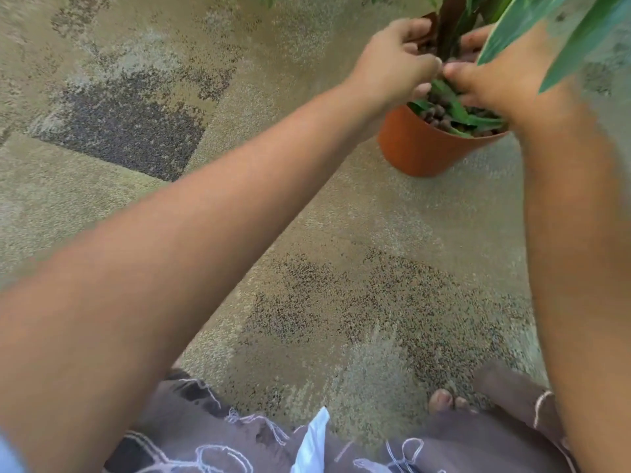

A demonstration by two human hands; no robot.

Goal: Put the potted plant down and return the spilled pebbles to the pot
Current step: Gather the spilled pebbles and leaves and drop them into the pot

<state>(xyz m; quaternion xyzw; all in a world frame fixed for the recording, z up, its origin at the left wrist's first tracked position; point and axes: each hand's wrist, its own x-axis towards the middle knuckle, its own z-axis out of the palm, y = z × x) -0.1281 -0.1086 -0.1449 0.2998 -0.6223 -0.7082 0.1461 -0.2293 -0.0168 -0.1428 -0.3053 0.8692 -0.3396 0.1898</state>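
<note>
Potted plant [426, 151] stood on the carpet [307, 268] at upper right, with both hands over its rim.
Mottled tan and dark carpet lay all round it; bare toes [444, 402] and frayed brown cloth [205, 435] showed along the bottom edge, well apart from it. A broad green leaf [546, 39] crossed in front of the right hand [502, 83] and covered part of its fingers. The left hand [392, 63] had its fingers bunched and curled downward above the pebbles [435, 112]. Whether either hand held anything could not be told, as the fingertips were hidden or blurred. The frame cut off the plant's top. Its pot [406, 138] was orange-brown and upright, filled near the rim with round brown pebbles, with small leaves over them and a dark stem [450, 29] rising behind.
</note>
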